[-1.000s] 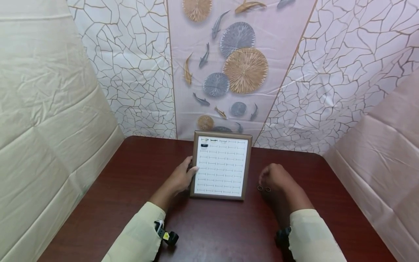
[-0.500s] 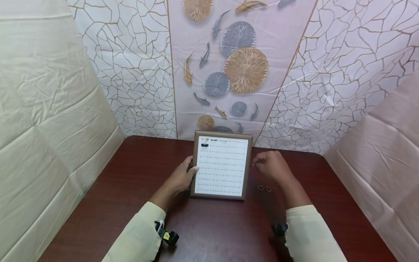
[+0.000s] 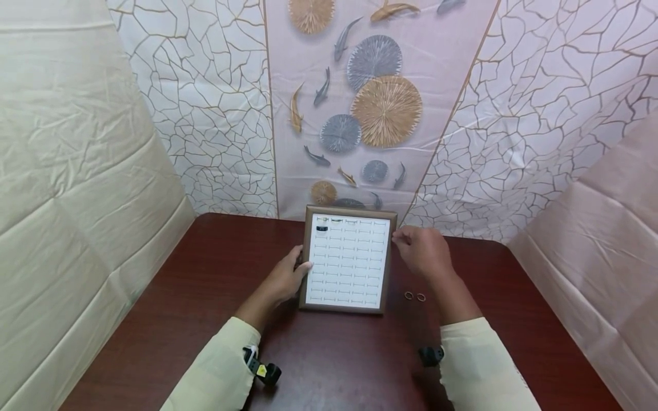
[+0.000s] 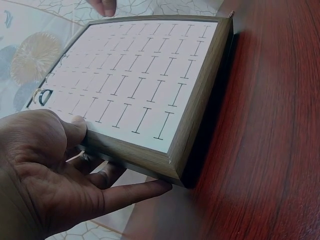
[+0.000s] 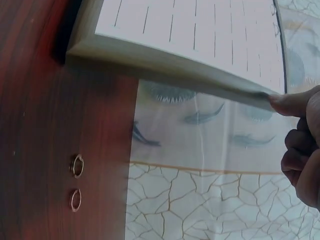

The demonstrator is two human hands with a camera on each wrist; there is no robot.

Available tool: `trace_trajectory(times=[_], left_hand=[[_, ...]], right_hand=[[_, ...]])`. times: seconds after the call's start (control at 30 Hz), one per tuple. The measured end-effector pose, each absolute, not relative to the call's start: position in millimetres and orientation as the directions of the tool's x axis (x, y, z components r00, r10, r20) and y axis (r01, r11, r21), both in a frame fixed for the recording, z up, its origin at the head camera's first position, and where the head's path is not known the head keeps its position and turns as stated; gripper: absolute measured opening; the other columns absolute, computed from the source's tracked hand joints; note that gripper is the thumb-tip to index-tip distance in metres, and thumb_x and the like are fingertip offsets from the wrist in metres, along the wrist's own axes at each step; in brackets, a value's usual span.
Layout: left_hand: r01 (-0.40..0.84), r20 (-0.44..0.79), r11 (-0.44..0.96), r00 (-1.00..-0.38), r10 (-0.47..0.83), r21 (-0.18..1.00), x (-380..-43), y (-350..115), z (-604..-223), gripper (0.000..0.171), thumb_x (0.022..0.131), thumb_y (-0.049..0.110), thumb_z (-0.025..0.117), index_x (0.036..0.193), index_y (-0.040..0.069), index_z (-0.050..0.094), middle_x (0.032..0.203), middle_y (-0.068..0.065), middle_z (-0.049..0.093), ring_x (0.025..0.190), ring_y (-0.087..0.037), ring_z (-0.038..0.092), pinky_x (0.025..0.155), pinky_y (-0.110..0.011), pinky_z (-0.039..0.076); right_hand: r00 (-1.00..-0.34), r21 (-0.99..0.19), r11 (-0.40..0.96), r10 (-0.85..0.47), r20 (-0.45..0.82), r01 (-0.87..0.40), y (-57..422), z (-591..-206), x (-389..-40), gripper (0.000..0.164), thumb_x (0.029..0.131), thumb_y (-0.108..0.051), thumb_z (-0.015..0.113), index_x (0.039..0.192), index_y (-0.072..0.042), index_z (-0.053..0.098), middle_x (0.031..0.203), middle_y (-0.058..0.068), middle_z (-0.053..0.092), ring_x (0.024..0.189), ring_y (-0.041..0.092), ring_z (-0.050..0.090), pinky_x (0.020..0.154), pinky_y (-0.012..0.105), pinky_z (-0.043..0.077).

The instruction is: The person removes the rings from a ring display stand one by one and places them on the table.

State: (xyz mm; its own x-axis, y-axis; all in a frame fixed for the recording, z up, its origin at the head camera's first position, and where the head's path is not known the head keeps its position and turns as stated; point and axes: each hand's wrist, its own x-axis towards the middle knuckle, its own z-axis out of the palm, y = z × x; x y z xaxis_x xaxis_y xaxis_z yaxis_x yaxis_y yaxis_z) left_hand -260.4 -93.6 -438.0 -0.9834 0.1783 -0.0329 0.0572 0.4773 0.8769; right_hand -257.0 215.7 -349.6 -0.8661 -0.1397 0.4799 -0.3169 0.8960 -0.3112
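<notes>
A wood-framed white board (image 3: 346, 262) printed with rows of short bar marks leans back on the table. My left hand (image 3: 280, 281) grips its left edge, thumb on the front and fingers beneath. A black ring (image 3: 321, 229) sits in the second row, below small rings (image 3: 336, 220) in the top row. At the board's upper right edge is my right hand (image 3: 425, 251), fingers curled and thumb and forefinger together. Whether a small thing is between those fingertips (image 5: 276, 101) cannot be told. Two gold-coloured rings (image 5: 76, 166) lie on the table below this hand.
The dark red wooden table (image 3: 216, 342) reaches back to a patterned cloth wall (image 3: 344, 85). Pale cloth hangs along the left (image 3: 67, 200) and right sides. A black camera (image 3: 268, 373) is strapped to the left wrist, another (image 3: 432, 356) to the right.
My right hand has moved from beside the two rings on the table, up and left to the board's right edge. The left hand, the board and the two rings stay put.
</notes>
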Motion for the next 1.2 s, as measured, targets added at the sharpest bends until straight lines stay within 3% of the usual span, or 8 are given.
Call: trace_trajectory(times=[0.27,0.47,0.6,0.9,1.2], left_hand=[[0.039,-0.049,0.469,-0.984,0.173,0.882,-260.3,-93.4,-439.7,0.063,0.117,0.027,0.054,0.172,0.011,0.028,0.167,-0.023,0.048,0.147,-0.039,0.052,0.123,-0.061,0.043],[0.065,-0.026,0.477,-0.983,0.182,0.877,-262.0,-94.7,-441.4,0.061,0.117,0.026,0.053,0.171,0.009,0.031,0.165,-0.025,0.05,0.149,-0.041,0.052,0.125,-0.061,0.042],[0.072,-0.017,0.475,-0.983,0.18,0.877,-262.3,-95.6,-441.7,0.06,0.117,0.024,0.053,0.17,0.007,0.032,0.163,-0.026,0.052,0.148,-0.041,0.053,0.125,-0.061,0.042],[0.058,-0.036,0.458,-0.98,0.193,0.887,-262.7,-95.6,-442.7,0.06,0.116,0.026,0.054,0.171,0.01,0.032,0.163,-0.024,0.053,0.143,-0.04,0.056,0.12,-0.061,0.047],[0.073,-0.018,0.455,-0.981,0.193,0.888,-261.8,-95.3,-441.4,0.058,0.116,0.024,0.054,0.169,0.009,0.034,0.16,-0.024,0.055,0.139,-0.039,0.059,0.119,-0.06,0.048]], right_hand=[[-0.865,-0.351,0.882,-0.115,0.488,-0.315,195.7,-348.8,-259.6,0.013,0.102,-0.008,0.074,0.107,-0.006,0.086,0.103,0.012,0.085,0.084,0.028,0.079,0.072,0.046,0.062],[-0.862,-0.343,0.886,-0.112,0.495,-0.313,182.6,-349.1,-263.3,0.01,0.1,-0.009,0.077,0.105,-0.009,0.086,0.089,0.01,0.084,0.067,0.021,0.066,0.059,0.034,0.049],[-0.859,-0.335,0.888,-0.116,0.499,-0.315,170.8,-348.8,-266.5,0.01,0.1,-0.01,0.079,0.106,-0.009,0.086,0.079,0.009,0.081,0.063,0.021,0.059,0.057,0.033,0.043],[-0.848,-0.319,0.888,-0.131,0.513,-0.331,150.7,-349.9,-270.3,0.009,0.099,-0.01,0.08,0.107,-0.009,0.085,0.087,0.009,0.084,0.069,0.021,0.065,0.06,0.034,0.047],[-0.815,-0.334,0.873,-0.116,0.567,-0.356,143.0,-349.2,-273.8,0.015,0.1,-0.011,0.08,0.114,-0.01,0.086,0.101,0.01,0.085,0.085,0.026,0.079,0.066,0.043,0.058]])
